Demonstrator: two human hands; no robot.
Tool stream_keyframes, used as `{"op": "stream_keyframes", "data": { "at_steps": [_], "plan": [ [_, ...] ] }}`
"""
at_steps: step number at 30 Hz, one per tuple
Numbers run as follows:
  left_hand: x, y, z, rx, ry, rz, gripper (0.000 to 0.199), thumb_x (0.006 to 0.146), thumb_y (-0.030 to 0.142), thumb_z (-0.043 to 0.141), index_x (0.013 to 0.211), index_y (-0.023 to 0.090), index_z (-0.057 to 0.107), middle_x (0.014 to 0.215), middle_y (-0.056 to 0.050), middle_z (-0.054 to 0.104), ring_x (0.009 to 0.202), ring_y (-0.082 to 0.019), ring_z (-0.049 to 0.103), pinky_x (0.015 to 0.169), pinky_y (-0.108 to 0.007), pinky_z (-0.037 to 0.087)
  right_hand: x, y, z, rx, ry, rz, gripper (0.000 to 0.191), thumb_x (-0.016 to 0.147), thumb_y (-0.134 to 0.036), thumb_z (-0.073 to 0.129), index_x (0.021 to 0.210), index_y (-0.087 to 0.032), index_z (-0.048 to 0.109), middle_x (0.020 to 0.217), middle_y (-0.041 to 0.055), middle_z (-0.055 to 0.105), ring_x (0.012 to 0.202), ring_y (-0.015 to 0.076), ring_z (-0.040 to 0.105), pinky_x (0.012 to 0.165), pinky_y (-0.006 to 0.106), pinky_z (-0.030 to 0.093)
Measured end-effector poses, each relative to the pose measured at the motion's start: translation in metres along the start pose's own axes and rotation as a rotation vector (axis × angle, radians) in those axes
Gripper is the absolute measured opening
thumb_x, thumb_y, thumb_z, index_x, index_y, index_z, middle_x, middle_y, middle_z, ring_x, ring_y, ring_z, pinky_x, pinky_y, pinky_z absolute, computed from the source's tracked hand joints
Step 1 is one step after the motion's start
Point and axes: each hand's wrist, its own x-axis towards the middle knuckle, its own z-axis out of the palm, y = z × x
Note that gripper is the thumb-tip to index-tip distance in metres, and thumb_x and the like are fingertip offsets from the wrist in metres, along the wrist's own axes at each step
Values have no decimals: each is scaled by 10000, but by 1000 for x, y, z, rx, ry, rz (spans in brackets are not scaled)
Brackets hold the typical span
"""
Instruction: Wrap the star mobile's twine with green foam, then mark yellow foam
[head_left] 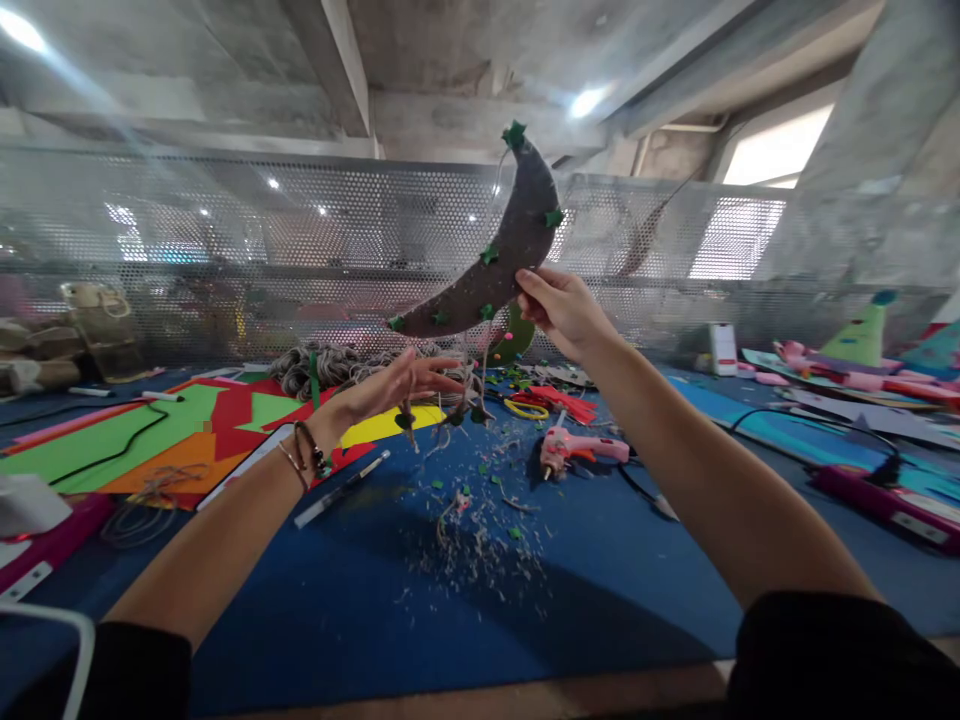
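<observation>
The right hand (561,306) pinches the grey moon (514,243) — the left hand (390,388) is spread wide; hanging strings (466,360) could tangle if they swing.

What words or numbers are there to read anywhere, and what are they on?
None can be read.
Gray moon: no writing shows.
Upright phone: screen too small to read.
Purple power strip on the right: any marks too blurred.
Pink glue gun: no readable lettering.
</observation>
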Motion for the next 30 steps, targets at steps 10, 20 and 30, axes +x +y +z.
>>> {"op": "stream_keyframes", "data": {
  "at_steps": [10,20,30],
  "plan": [
    [2,8,16,253,-55,-131,505,833,498,267,1226,206,388,1251,-85,441,1139,-219,394,826,-286,390,0,1,-26,-21,23,-70,279,769,-321,526,551,-177,430,486,-44,420,396,30,326,380,181,269],
    [-3,15,6,509,131,-243,487,843,504,199,1047,214,533,1012,-76,595,984,-216,513,842,-332,359,0,8,-41,-60,33,-108,306,742,-395,536,555,-188,412,479,-48,394,395,36,319,366,188,242],
    [-6,5,2,490,242,-255,424,826,479,298,1161,242,402,1160,-84,496,1042,-224,479,812,-314,404,-2,9,-56,-96,43,-108,297,726,-417,546,573,-189,432,491,-45,410,405,37,329,377,189,267]
  ]
}}
